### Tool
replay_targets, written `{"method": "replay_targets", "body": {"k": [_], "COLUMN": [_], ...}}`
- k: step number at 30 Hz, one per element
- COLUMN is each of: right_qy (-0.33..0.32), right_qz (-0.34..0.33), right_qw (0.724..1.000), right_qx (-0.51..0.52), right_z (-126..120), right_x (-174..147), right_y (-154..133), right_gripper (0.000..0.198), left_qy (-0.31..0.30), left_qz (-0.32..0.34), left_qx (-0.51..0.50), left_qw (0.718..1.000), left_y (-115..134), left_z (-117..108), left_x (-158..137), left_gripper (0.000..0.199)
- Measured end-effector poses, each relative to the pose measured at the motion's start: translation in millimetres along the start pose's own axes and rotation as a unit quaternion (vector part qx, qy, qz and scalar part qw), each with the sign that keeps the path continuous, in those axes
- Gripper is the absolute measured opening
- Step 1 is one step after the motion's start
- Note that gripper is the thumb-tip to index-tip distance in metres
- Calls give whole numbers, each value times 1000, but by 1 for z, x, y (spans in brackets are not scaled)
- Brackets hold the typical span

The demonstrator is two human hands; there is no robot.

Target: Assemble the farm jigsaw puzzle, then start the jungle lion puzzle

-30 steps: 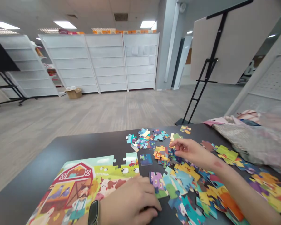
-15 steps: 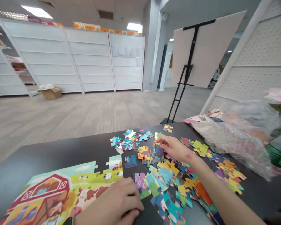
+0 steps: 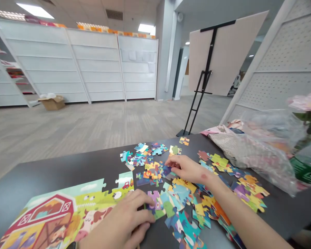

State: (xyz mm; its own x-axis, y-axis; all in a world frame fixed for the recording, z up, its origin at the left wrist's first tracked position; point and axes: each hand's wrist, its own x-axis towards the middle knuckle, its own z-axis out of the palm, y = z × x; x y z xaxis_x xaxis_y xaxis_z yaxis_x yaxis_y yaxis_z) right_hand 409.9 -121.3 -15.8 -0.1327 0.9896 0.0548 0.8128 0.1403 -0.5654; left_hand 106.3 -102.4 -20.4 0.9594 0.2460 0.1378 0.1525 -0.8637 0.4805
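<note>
Head view, the only one: from where I stand, a partly joined farm jigsaw [image 3: 92, 194] lies at the left of the dark tabletop [image 3: 67, 171], its top edge broken by a notch just beside the red-vehicle section [image 3: 126, 185]. The left hand [image 3: 126, 216] rests over the jigsaw's right side, fingers loosely curled and thumb apart, its fingertips close to a purple puzzle piece [image 3: 156, 201]; whether anything is pinched beneath them I cannot tell. The right hand [image 3: 185, 168] reaches across the loose pieces, fingers bent down over some dark-blue pieces [image 3: 166, 171]. Its grip is hidden from me too.

Beside it spreads a heap of overlapping pieces [image 3: 182, 193], and I would worry about that forearm: dragging low, it could sweep several out of place. A careless push from the left wrist might pop the joined sections apart. The small yellow-and-brown piece [image 3: 184, 141] near the far edge looks easiest to lose, should a knuckle nudge it toward the floor. On the right, the clear plastic bag [image 3: 269, 169] sits near more scattered pieces; if it slumped, it could cover some.
</note>
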Motion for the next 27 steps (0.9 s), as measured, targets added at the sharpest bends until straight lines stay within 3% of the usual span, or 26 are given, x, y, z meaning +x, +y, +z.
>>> {"method": "replay_targets", "body": {"k": [6, 10, 17, 24, 27], "right_qy": [3, -8, -12, -26, -29], "right_qz": [-20, -39, -26, -58, -49], "right_qw": [999, 998, 1000, 998, 998], "right_qx": [-31, -45, -3, 29, 13], "right_z": [1, 4, 2, 5, 5], "right_x": [0, 0, -2, -7, -6], "right_y": [-7, -7, -8, -18, -20], "right_gripper": [28, 29, 32, 35, 35], "left_qy": [-12, -32, -19, 54, 93], "left_qz": [-65, -74, -44, 79, 77], "left_qx": [31, 19, 17, 78, 87], "left_qw": [997, 997, 999, 992, 989], "left_y": [-6, -5, -2, -34, -48], "left_z": [1, -3, -9, 15, 26], "left_x": [-1, 1, 4, -1, -3], "left_gripper": [43, 46, 42, 35, 34]}}
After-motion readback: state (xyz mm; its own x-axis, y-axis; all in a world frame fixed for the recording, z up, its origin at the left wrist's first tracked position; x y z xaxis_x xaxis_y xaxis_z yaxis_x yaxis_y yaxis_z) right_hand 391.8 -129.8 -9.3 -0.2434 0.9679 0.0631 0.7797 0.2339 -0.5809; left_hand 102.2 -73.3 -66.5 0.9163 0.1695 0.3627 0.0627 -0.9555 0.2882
